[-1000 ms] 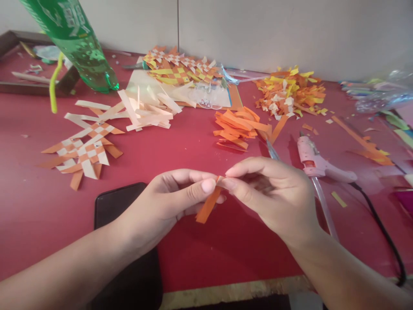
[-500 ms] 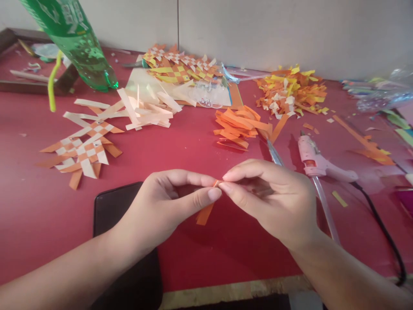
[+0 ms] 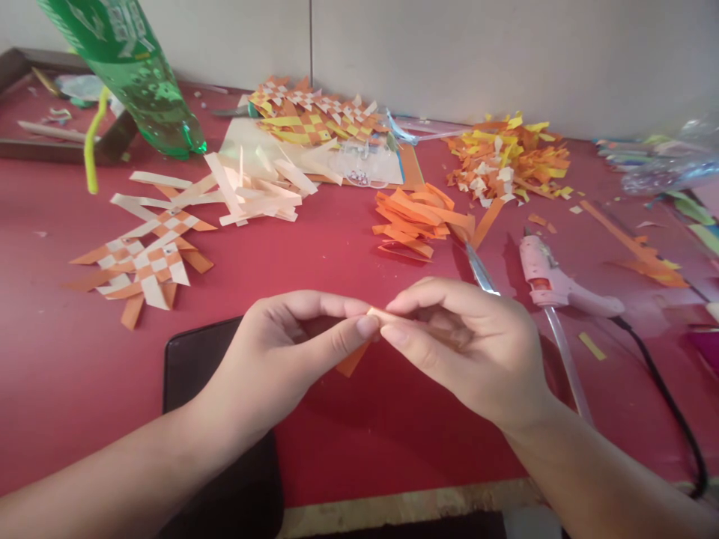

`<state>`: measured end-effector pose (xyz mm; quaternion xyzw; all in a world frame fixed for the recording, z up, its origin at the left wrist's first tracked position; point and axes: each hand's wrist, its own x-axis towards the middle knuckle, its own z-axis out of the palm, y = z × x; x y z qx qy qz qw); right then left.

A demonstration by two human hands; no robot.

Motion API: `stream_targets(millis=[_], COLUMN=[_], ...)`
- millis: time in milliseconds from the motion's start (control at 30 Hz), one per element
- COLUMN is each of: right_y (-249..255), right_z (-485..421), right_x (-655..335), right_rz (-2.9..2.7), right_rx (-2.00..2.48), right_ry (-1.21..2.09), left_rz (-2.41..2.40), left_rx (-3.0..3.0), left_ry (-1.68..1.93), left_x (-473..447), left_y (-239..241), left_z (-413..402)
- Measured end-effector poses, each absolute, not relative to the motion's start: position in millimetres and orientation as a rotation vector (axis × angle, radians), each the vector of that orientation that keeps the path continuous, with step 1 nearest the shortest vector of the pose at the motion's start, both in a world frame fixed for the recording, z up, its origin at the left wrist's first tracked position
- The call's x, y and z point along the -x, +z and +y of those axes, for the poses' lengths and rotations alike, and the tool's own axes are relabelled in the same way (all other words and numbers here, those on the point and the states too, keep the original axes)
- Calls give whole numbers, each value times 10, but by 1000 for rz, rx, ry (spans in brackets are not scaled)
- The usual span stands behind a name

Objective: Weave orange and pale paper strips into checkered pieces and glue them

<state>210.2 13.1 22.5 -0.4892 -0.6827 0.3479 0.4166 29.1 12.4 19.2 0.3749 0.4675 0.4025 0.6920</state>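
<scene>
Both hands meet above the red table (image 3: 348, 254), pinching one orange paper strip (image 3: 352, 361) between thumb and forefinger. My left hand (image 3: 286, 352) holds it from the left, my right hand (image 3: 466, 344) from the right. Only the strip's lower end shows, hanging below the fingertips; the rest is hidden by the fingers. A pile of loose orange strips (image 3: 419, 217) lies just beyond the hands, and a pile of cream strips (image 3: 252, 191) lies further left. Scissors (image 3: 480, 269) poke out from behind my right hand.
A pink glue gun (image 3: 553, 281) with a black cord lies right of my right hand. A dark phone (image 3: 222, 419) lies under my left wrist. Woven orange-and-white pieces (image 3: 143, 262) lie at left, woven yellow-orange ones (image 3: 308, 116) at the back. A green bottle (image 3: 132, 71) leans top left. Paper scraps (image 3: 505, 161) are heaped at back right.
The hanging end of the orange strip has grown shorter below the fingers. Both hands stay in nearly the same spot, fingertips pressed closer together.
</scene>
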Motion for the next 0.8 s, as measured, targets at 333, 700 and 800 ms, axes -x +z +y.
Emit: stream_targets(millis=[333,700,800], right_y=[274,263,267], right_z=[145,147,150], right_x=[-2092,-2101,-2099], right_rz=[-1748,-1745,-1745], right_rx=[1240,1234,1194], right_ry=[864,866,863], left_rz=[1113,1105,1079], left_rx=[-896,-879,-845], left_ry=[883,882,906], left_x=[-286,-293,-300], left_y=[221,201,198], left_z=[115,111,109])
